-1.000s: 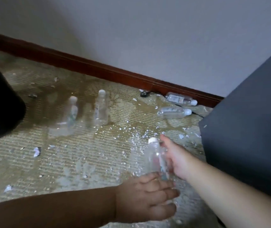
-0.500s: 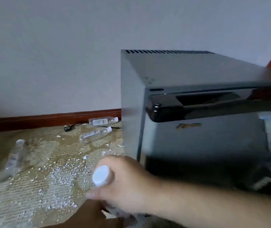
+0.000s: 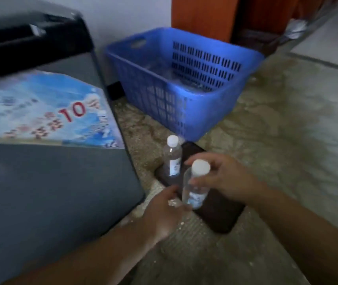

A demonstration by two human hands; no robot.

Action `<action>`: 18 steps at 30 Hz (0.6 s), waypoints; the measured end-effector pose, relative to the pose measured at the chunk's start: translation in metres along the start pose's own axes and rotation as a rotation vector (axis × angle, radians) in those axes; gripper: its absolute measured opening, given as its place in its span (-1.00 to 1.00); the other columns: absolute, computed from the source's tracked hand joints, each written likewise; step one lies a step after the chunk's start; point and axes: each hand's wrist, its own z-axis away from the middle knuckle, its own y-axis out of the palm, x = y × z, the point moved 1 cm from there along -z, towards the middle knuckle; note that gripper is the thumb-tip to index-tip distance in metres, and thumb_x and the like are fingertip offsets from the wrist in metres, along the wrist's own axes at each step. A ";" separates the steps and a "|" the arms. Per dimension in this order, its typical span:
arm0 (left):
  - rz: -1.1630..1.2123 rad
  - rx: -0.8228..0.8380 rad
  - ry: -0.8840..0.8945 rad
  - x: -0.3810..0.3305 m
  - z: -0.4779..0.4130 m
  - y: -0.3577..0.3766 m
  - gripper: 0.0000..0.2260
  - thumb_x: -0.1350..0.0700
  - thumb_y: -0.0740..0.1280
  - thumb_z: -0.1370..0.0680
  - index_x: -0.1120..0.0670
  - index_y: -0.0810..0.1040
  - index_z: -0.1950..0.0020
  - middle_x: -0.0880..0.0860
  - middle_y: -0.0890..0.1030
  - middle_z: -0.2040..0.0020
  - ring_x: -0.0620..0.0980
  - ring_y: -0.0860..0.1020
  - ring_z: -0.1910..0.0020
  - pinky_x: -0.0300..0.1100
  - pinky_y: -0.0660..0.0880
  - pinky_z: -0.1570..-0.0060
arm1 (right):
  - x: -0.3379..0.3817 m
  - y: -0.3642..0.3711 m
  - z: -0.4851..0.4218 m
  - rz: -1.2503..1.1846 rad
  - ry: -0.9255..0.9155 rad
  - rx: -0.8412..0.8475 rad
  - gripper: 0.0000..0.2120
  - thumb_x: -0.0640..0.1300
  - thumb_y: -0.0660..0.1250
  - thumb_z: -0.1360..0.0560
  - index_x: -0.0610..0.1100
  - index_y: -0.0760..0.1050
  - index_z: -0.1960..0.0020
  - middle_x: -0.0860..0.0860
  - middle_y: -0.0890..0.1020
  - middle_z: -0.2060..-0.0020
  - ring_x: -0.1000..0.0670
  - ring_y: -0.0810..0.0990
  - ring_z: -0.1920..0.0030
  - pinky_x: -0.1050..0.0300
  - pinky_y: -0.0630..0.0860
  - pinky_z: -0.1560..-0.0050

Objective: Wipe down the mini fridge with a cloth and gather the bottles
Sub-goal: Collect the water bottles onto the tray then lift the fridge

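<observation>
Beside the mini fridge (image 3: 51, 182), bottles are being gathered. The left hand (image 3: 162, 214), grip spread, is being held under a clear bottle (image 3: 194, 188) being pinched near its cap by the right hand (image 3: 225, 182). Setting it upright beside the standing bottle (image 3: 172, 157) on the dark mat (image 3: 221, 212) is judged next.

Looks like a lived-in room, prob. home or guest rm. Worn carpet (image 3: 287, 120), mini fridge (image 3: 51, 182) at 9 o'clock. Blue laundry basket (image 3: 164, 103) at 12, by wall.

Mini fridge (image 3: 40, 182) blocks leftward; carpet (image 3: 287, 140) lies open rightward.
</observation>
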 end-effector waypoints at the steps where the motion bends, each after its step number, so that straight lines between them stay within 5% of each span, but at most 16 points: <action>1: 0.015 0.044 0.036 -0.003 -0.002 0.024 -0.74 0.24 0.40 -0.46 0.09 0.55 -0.13 0.08 0.62 0.00 -0.07 0.52 0.13 -0.30 0.43 0.23 | -0.014 -0.027 -0.002 -0.026 0.012 -0.105 -0.68 -0.34 0.52 -0.24 0.02 0.58 0.15 0.20 0.66 0.30 0.28 0.56 0.26 0.37 0.50 0.16; 3: 0.052 0.000 -0.009 -0.023 -0.008 0.034 -0.78 0.22 0.37 -0.49 0.15 0.54 -0.13 0.14 0.60 0.08 -0.09 0.54 0.25 -0.29 0.43 0.35 | -0.033 -0.064 -0.008 -0.058 0.052 -0.232 -0.72 -0.34 0.47 -0.32 -0.01 0.54 0.11 0.12 0.63 0.25 0.17 0.57 0.22 0.25 0.50 0.11; 5: 0.037 -0.066 -0.112 -0.020 -0.015 0.033 -0.94 0.15 0.38 -0.49 0.01 0.52 0.10 0.09 0.57 0.12 -0.01 0.54 0.16 -0.21 0.46 0.25 | -0.048 -0.082 -0.020 -0.061 0.096 -0.284 -0.79 -0.28 0.45 -0.39 -0.02 0.53 0.08 0.08 0.61 0.21 0.12 0.57 0.20 0.21 0.51 0.13; 7: 0.043 -0.206 -0.104 -0.026 -0.030 0.014 -0.85 0.16 0.39 -0.47 -0.03 0.46 0.19 0.03 0.55 0.15 0.04 0.52 0.13 -0.12 0.46 0.16 | -0.058 -0.087 -0.039 -0.013 0.125 -0.310 -0.83 -0.19 0.45 -0.41 -0.03 0.52 0.06 0.09 0.61 0.22 0.11 0.58 0.19 0.21 0.52 0.16; 9: 0.023 -0.278 -0.082 -0.032 -0.045 0.000 -0.69 0.17 0.40 -0.46 0.05 0.47 -0.17 0.05 0.58 0.00 0.05 0.54 0.06 -0.09 0.49 0.04 | -0.062 -0.083 -0.062 0.020 0.107 -0.346 -0.85 -0.15 0.44 -0.43 -0.05 0.50 0.06 0.04 0.60 0.19 0.08 0.57 0.18 0.16 0.50 0.13; 11: -0.087 -0.324 -0.086 -0.038 -0.056 -0.007 -0.32 0.11 0.41 -0.44 0.05 0.17 -0.48 0.13 0.44 -0.34 0.14 0.46 -0.23 0.03 0.44 -0.20 | -0.064 -0.079 -0.087 0.035 0.084 -0.349 -0.83 -0.14 0.42 -0.45 -0.09 0.47 0.02 -0.02 0.57 0.14 0.05 0.53 0.16 0.17 0.46 0.14; 15: -0.196 -0.362 0.037 -0.044 -0.072 -0.016 -0.16 0.03 0.43 -0.39 -0.10 -0.02 -0.52 0.10 0.20 -0.51 0.13 0.28 -0.42 -0.03 0.31 -0.32 | -0.065 -0.079 -0.131 0.118 0.097 -0.270 -0.71 -0.09 0.42 -0.45 -0.13 0.49 -0.12 -0.02 0.55 0.07 0.02 0.52 0.08 0.11 0.47 0.03; 18: -0.242 -0.377 0.145 -0.047 -0.076 -0.020 -0.09 -0.07 0.43 -0.29 -0.22 -0.05 -0.50 0.01 0.20 -0.51 0.05 0.27 -0.44 -0.01 0.31 -0.33 | -0.069 -0.072 -0.150 0.224 0.127 -0.177 -0.77 -0.06 0.42 -0.44 -0.04 0.48 -0.06 0.03 0.54 0.15 0.07 0.51 0.19 0.18 0.43 0.16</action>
